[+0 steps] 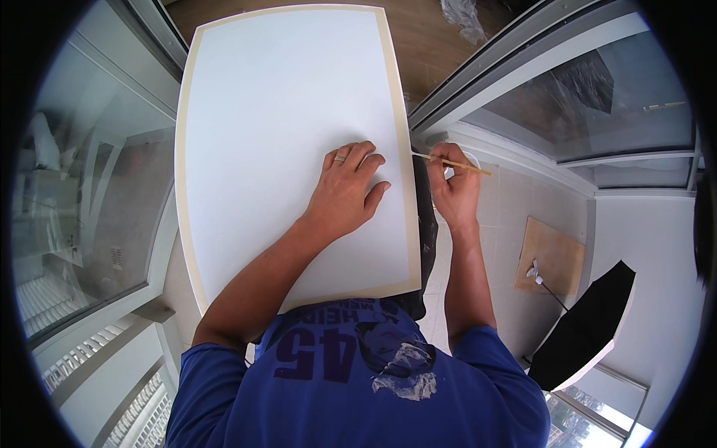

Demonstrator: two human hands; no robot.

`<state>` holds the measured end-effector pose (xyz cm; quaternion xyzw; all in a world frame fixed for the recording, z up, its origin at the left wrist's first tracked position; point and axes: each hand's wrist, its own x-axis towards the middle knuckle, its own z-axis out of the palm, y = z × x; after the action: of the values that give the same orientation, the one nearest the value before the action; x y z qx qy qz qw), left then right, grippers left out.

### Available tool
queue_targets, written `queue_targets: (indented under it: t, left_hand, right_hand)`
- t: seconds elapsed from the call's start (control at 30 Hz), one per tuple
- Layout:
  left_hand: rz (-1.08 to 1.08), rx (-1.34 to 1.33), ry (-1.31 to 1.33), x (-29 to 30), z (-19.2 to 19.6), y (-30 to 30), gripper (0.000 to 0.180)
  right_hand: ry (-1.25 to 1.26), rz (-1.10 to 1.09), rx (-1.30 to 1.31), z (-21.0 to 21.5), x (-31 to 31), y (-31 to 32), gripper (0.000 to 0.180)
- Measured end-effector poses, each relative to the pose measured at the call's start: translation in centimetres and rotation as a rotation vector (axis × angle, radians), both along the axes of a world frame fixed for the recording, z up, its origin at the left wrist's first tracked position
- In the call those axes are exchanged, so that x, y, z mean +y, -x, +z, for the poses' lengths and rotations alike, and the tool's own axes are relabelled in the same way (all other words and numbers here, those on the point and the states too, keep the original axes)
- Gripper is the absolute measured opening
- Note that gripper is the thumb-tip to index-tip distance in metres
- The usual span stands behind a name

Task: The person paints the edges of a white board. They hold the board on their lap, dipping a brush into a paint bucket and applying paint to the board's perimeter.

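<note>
A large white board [276, 149] with beige masking tape [398, 119] along its edges lies in front of me, its near edge against my blue shirt. My left hand [347, 183], with a ring on one finger, rests on the board's right half, fingers apart and slightly bent, holding nothing. Just past the right edge, my right hand [453, 190] pinches a thin paintbrush [476, 170] with a wooden handle. Its pale end points left toward the taped edge; whether it touches the board I cannot tell. A white round container [470, 158] shows partly behind this hand.
Glass panels in frames stand on the left [97, 172] and right [597, 112]. At the lower right is a black umbrella-like light shade [586, 328], near a brown square sheet [553, 250] on the tiled floor. Crumpled clear plastic [464, 16] lies beyond the board.
</note>
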<state>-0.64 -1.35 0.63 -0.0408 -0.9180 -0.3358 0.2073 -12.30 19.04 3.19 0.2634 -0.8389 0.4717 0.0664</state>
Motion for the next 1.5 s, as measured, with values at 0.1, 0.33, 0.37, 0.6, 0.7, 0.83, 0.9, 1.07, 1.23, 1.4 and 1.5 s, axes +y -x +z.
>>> queue_targets:
  t: [0.1, 0.33, 0.37, 0.6, 0.7, 0.83, 0.9, 1.07, 1.23, 1.4, 1.5]
  left_hand:
    - [0.001, 0.002, -0.002, 0.0, 0.0, -0.1, 0.036]
    - [-0.003, 0.012, -0.002, 0.0, 0.0, 0.0, 0.036]
    - [-0.003, 0.01, -0.002, 0.0, 0.0, 0.0, 0.036]
    - [0.0, 0.006, -0.003, 0.0, 0.1, 0.0, 0.036]
    - [0.003, 0.007, -0.001, 0.0, 0.1, -0.1, 0.035]
    - [0.0, 0.013, 0.004, 0.0, 0.2, -0.1, 0.035]
    - [-0.002, 0.014, -0.001, 0.0, 0.2, -0.1, 0.035]
    - [-0.003, 0.011, -0.005, 0.0, 0.0, 0.0, 0.035]
    - [0.002, 0.001, 0.002, 0.0, 0.0, 0.0, 0.035]
    - [-0.003, 0.007, 0.003, 0.0, 0.0, 0.0, 0.035]
    - [-0.003, 0.002, -0.002, 0.0, 0.1, 0.0, 0.035]
  right_hand:
    - [-0.013, 0.007, 0.018, 0.1, 0.2, -0.3, 0.008]
    - [0.006, -0.014, 0.016, 0.4, 0.1, -0.1, 0.008]
    - [0.005, -0.022, 0.014, 0.4, -0.1, 0.0, 0.008]
    - [-0.004, 0.015, 0.025, -0.2, 0.3, -0.2, 0.007]
    - [-0.054, 0.015, 0.006, 0.4, 0.7, -0.9, 0.007]
    - [-0.01, 0.011, 0.02, 0.6, 0.8, -1.1, 0.007]
    - [0.008, 0.008, 0.035, 0.5, 0.8, -0.9, 0.007]
    - [0.036, 0.016, -0.007, 0.1, 0.6, -0.7, 0.008]
    - [-0.065, 0.021, 0.008, 0.4, 1.1, -1.2, 0.008]
    - [-0.055, 0.01, -0.016, 1.0, 1.2, -1.5, 0.007]
    - [-0.078, 0.015, 0.036, 1.6, 1.1, -1.3, 0.006]
